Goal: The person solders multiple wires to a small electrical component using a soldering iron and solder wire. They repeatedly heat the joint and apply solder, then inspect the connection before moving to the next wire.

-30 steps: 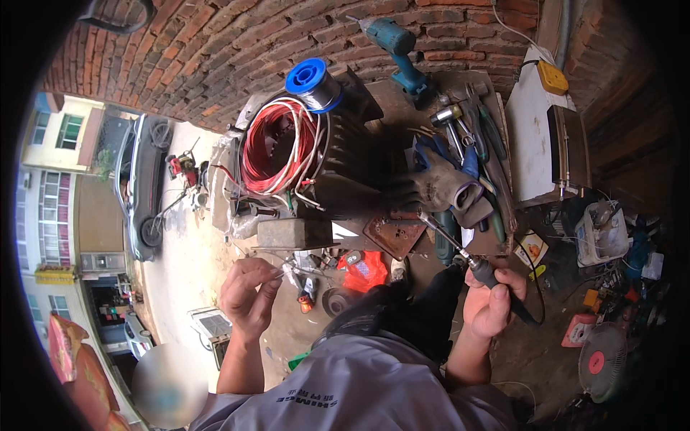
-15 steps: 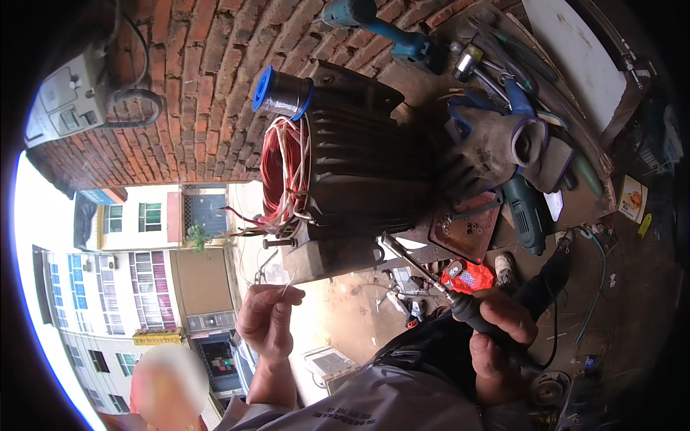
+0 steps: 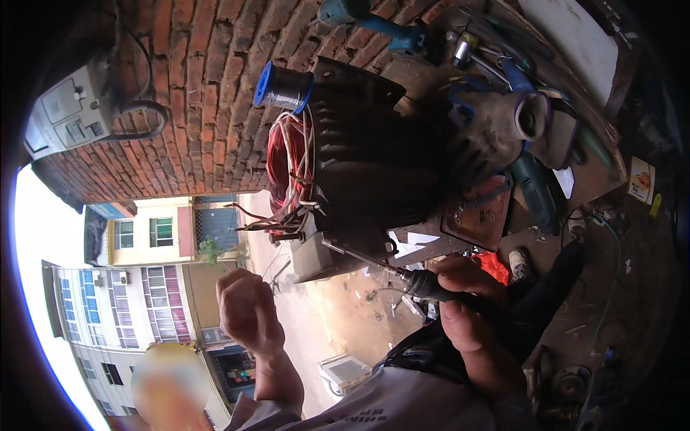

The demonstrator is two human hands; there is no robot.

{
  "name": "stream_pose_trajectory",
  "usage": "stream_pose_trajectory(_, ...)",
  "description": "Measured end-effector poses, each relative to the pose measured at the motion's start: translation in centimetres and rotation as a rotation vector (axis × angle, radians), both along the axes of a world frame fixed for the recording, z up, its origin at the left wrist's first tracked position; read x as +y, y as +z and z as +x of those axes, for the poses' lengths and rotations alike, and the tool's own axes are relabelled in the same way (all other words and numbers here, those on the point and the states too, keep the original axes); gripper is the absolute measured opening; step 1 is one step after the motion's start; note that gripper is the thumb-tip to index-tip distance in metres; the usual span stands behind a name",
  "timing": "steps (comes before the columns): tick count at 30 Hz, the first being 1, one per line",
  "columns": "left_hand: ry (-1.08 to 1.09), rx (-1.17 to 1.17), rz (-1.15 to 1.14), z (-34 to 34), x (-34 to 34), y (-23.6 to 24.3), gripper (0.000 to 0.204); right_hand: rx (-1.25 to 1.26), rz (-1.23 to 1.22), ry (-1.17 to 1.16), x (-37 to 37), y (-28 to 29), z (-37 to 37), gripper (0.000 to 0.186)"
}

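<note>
My left hand (image 3: 251, 316), below the loose wire ends, is closed in a pinch; what it holds is too small to make out. My right hand (image 3: 468, 305) grips the black handle of a soldering iron (image 3: 428, 286), its long metal tip reaching up-left to the lower edge of a dark finned motor housing (image 3: 370, 165). Red and white winding wires (image 3: 287, 158) bunch at the housing's open end, with cut ends sticking out below. A blue spool of solder (image 3: 284, 86) rests on top. A metal box-like part (image 3: 309, 262) sits beneath.
Gray-blue gloves (image 3: 489, 126), a teal drill (image 3: 402, 39), a hammer (image 3: 463, 50), a green power tool (image 3: 535, 194) and a rusty tray (image 3: 474, 219) crowd the bench. A brick wall (image 3: 180, 86) backs it. A blurred-headed person (image 3: 172, 395) is at lower left, before the street.
My right hand has moved left and up, bringing the iron closer to the wire ends. My left hand has shifted left and up and turned. The view has tilted.
</note>
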State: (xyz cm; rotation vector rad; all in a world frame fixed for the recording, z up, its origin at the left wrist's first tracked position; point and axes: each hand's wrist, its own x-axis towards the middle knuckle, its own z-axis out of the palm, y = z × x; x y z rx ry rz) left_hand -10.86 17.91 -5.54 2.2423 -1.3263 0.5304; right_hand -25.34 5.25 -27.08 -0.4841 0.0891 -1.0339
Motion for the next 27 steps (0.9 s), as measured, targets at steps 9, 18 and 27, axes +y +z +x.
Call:
stream_pose_trajectory(9,-0.136,-0.083,-0.039,2.7,-1.1,0.1,0.012,0.195,-0.067,-0.139,1.3,2.6,1.1,0.034)
stream_pose_trajectory(18,-0.249,-0.048,-0.03,5.6,-1.5,0.7,0.02,0.093,0.105,-0.088,3.2,3.7,1.1,0.034)
stream_pose_trajectory(27,-0.277,-0.037,-0.037,6.6,-2.0,0.3,0.024,0.28,-0.248,-0.247,3.2,4.8,-0.7,0.047)
